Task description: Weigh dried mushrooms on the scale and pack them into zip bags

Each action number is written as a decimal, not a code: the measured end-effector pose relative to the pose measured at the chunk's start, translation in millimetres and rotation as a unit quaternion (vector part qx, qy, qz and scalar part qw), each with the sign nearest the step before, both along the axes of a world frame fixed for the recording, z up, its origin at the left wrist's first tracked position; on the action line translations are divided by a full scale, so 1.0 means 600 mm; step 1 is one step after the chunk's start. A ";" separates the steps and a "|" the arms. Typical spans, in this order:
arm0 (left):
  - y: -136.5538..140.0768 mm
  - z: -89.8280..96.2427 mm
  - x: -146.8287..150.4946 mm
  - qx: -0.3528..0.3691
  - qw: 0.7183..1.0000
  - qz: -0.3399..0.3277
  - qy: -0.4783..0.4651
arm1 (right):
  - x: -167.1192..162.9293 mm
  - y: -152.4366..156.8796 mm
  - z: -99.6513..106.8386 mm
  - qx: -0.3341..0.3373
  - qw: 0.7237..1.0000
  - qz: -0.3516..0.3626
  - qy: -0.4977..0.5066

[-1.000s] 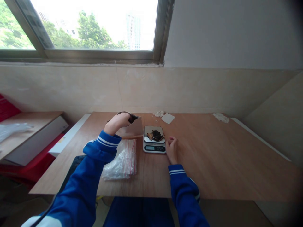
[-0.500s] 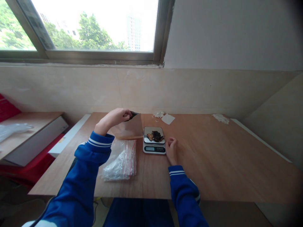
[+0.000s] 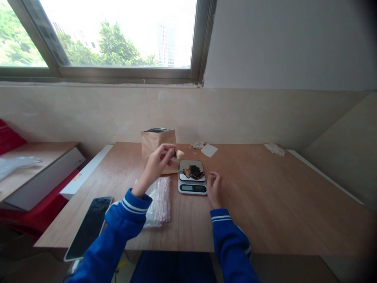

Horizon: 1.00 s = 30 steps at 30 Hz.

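Observation:
My left hand (image 3: 160,161) is closed, pinching a small dried piece (image 3: 179,155), dark with a cream end, that looks like dried mushroom. It is in front of an upright brown paper pouch (image 3: 157,138) with an open top and silvery lining. Just to the right, a kitchen scale (image 3: 192,189) carries several dark and tan dried pieces (image 3: 194,172) on its plate; its display is too small to read. My right hand (image 3: 214,188) rests by the scale's right side, fingers curled, nothing visible in them. Clear zip bags (image 3: 160,206) lie partly under my left wrist.
A tablet-like dark screen (image 3: 90,224) overhangs the near left table edge beside my left sleeve. At the back lie white scraps (image 3: 198,145), a white paper square (image 3: 209,150) and another whitish heap (image 3: 274,149). A side table (image 3: 44,151) stands left, a window above.
My left hand has come out of the pouch's mouth and moved right and toward me, now with a dried piece in its fingers. The pouch stands more upright; the dark screen has come into view.

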<state>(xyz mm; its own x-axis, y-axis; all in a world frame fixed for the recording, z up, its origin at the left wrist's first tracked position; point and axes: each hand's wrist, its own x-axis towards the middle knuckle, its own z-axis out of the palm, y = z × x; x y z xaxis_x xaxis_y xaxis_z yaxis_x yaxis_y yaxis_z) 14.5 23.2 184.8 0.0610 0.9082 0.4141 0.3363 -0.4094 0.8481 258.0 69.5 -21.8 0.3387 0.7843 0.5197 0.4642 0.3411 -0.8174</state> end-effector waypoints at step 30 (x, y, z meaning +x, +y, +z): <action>0.137 -0.182 0.133 -0.128 0.948 0.062 0.284 | -0.005 -0.010 0.010 0.022 1.000 0.013 -0.014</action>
<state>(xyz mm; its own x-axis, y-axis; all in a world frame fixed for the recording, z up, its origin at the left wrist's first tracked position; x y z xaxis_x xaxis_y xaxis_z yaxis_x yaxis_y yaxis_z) 94.3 105.3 75.4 0.0932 0.9894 0.1110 0.8007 -0.1407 0.5823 255.1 63.4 -15.5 0.3022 0.7696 0.5624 0.4775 0.3885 -0.7881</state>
